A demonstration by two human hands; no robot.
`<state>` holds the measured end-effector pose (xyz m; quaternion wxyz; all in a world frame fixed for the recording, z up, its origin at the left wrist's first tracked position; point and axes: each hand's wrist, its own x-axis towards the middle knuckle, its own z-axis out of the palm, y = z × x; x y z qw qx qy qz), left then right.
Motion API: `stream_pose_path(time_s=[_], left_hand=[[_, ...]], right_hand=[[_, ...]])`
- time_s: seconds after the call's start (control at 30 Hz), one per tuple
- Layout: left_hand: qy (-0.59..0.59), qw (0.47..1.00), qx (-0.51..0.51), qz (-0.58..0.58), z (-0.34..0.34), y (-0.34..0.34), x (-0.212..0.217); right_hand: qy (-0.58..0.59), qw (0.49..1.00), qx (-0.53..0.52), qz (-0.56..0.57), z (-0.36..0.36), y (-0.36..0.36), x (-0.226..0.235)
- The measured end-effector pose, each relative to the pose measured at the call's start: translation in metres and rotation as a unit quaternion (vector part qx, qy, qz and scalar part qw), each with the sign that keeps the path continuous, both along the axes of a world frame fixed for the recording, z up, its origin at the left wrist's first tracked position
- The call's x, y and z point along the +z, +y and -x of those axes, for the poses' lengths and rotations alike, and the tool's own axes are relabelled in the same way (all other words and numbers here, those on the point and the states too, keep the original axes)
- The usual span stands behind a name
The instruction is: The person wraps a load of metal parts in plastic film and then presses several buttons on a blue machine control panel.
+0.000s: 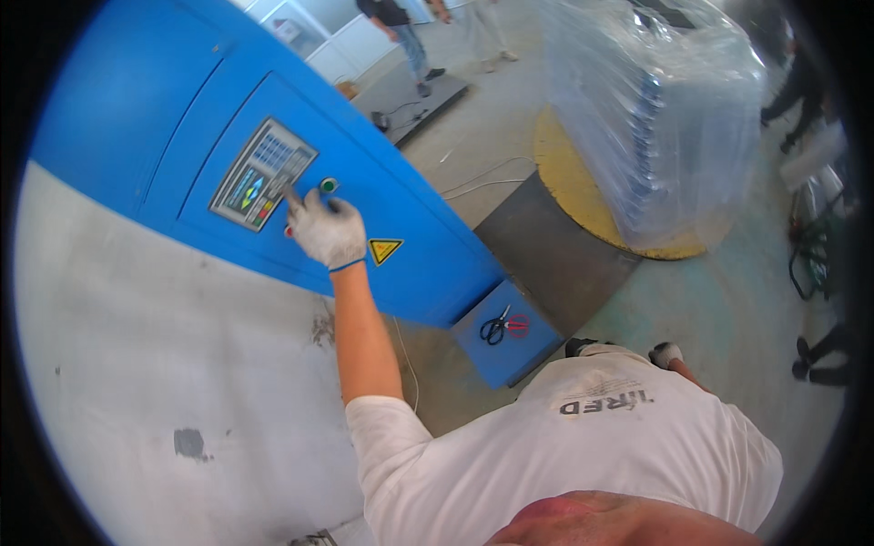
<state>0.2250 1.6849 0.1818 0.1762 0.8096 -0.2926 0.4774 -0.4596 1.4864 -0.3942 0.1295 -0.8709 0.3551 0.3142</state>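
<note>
My left hand point(328, 229), in a white work glove with a blue cuff edge, reaches up to a control panel point(264, 173) on a tall blue machine point(382, 173). Its fingers are apart and stretched out, with a fingertip at the panel's right edge; contact cannot be made out. A green button point(329, 185) sits just beyond the fingers, and a red button point(289, 232) shows beside the hand. Low beside my body, away from the machine, hangs my gloved right hand point(666, 354); its fingers are too small and partly hidden to read.
Scissors with black and red handles point(505, 326) lie on a blue box point(487, 350) at the machine's base. Film-wrapped stacked goods point(655, 136) stand on a yellow round platform point(583, 196), with a dark ramp point(546, 246) before it. Other people stand farther back and at right.
</note>
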Motion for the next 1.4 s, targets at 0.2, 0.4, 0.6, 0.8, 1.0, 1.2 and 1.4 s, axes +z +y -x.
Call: stream_pose_path(time_s=[0.2,0.4,0.6,0.8,1.0,1.2,1.4], left_hand=[[0.045,0.995,0.072,-0.042,0.003,0.016,0.011],[0.041,0.998,0.058,0.003,-0.012,0.022,0.005],[-0.025,0.999,0.014,0.039,-0.017,0.020,0.004],[0.030,0.992,-0.040,0.116,-0.039,0.023,0.002],[0.043,0.999,0.027,0.016,-0.024,0.039,-0.002],[0.038,0.999,0.020,0.003,-0.027,0.040,-0.004],[0.052,0.998,0.035,0.011,-0.019,0.036,-0.005]], right_hand=[[-0.095,0.977,-0.186,-0.050,-0.035,0.013,0.053],[-0.089,0.992,-0.092,-0.014,-0.012,-0.003,0.013],[-0.023,0.997,-0.051,-0.053,-0.032,-0.006,0.030],[-0.097,0.992,-0.071,-0.022,-0.024,0.002,0.026],[-0.191,0.901,-0.362,-0.145,-0.047,-0.012,0.008],[-0.221,0.811,-0.513,-0.176,-0.060,0.005,0.062],[-0.196,0.832,-0.500,-0.140,-0.026,0.016,0.053]])
